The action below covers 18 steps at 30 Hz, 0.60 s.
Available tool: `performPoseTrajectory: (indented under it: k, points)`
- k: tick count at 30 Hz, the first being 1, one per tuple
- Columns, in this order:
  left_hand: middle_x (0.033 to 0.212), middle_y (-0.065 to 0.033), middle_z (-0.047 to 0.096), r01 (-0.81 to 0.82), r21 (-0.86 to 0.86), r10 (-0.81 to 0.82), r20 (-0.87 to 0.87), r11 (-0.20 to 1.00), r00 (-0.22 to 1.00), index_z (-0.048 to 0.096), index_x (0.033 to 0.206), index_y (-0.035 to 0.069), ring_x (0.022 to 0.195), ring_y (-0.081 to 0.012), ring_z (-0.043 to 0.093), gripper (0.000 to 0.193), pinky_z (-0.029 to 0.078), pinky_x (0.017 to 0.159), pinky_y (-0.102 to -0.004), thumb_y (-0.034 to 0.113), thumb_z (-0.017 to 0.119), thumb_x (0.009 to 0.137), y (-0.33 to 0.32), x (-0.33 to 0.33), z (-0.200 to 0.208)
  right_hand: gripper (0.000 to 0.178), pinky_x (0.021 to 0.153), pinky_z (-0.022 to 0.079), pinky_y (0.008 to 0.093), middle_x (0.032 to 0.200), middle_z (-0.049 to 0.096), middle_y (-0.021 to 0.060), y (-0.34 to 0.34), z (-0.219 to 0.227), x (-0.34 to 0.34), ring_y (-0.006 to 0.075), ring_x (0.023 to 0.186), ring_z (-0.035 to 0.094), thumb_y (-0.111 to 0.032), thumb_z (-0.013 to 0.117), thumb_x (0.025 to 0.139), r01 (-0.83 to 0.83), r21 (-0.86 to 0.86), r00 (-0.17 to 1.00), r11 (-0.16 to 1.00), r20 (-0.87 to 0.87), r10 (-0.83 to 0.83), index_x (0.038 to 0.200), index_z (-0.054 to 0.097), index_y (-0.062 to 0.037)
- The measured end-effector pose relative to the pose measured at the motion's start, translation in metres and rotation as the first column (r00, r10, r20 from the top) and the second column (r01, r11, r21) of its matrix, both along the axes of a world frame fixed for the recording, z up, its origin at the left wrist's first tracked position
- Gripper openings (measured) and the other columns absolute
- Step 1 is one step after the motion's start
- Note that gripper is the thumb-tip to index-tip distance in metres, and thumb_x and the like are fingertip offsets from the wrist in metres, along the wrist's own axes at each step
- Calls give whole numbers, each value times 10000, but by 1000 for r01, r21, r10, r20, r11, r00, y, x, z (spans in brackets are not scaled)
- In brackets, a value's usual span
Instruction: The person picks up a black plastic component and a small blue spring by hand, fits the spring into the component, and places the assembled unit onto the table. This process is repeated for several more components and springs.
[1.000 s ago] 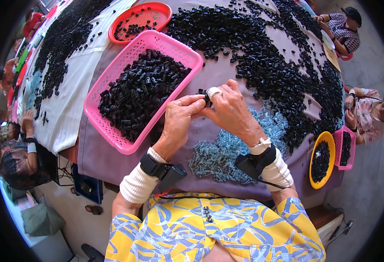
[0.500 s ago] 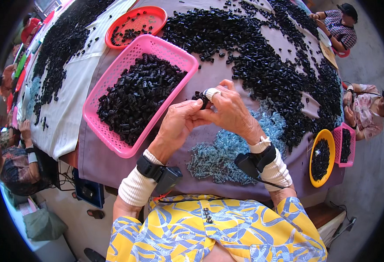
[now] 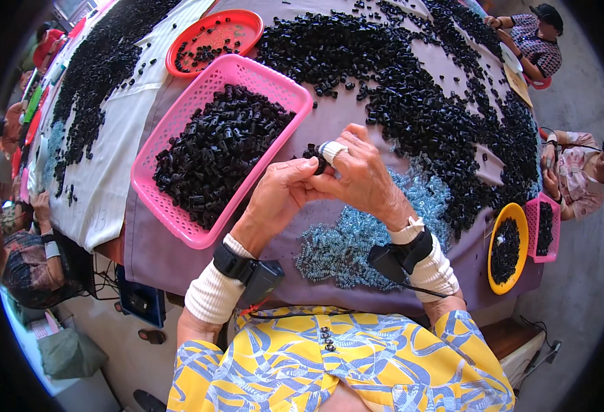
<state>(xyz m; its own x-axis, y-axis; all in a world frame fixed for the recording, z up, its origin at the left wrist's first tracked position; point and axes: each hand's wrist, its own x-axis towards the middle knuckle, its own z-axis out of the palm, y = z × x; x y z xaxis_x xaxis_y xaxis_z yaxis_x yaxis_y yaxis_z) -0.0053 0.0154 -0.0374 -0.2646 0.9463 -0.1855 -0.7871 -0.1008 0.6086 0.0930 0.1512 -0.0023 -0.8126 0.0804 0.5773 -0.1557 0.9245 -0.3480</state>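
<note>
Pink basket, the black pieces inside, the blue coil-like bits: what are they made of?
Pink basket: probably molded plastic, satin, with smooth perforated walls. Black pieces: likely plastic, glossy, showing highlights. Blue coil-like bits: perhaps shiny metal, since they glint; translucent plastic remains possible.

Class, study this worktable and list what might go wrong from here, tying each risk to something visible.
1. The small black part held where the left hand and right hand meet might slip and get lost among similar loose black parts.
2. The right wrist strap appears close to the pale blue coiled pieces, so it might snag some.
3. The well-filled pink basket is near the left hand; a bump might spill its contents.
</note>
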Motion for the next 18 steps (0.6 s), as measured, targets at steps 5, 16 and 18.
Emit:
performPoseTrajectory:
  k: [5,16,18]
  points:
    - [954,-99,642,18,12,-18,-8,1000,1000,598,983,-17,885,-185,639,192,527,824,-347,117,477,919,-1,-1,4,205,749,408,378,601,504,82,-1,-3,1,261,611,520,-160,690,627,-26,-14,999,1000,-44,26,632,515,-54]
    - [933,-67,619,21,5,-20,-104,1000,994,597,943,-14,856,-152,625,172,528,809,-324,125,498,924,1,-2,9,176,782,409,415,579,485,64,1,-3,4,244,602,522,-126,674,640,-17,37,996,999,-84,20,630,511,-58]
    - [947,-74,622,30,29,-27,-115,999,993,598,955,-20,864,-158,627,181,531,810,-327,130,499,927,4,-3,11,176,814,393,432,591,493,65,4,-1,4,245,605,527,-140,677,657,5,59,998,998,-63,-2,644,519,-63]
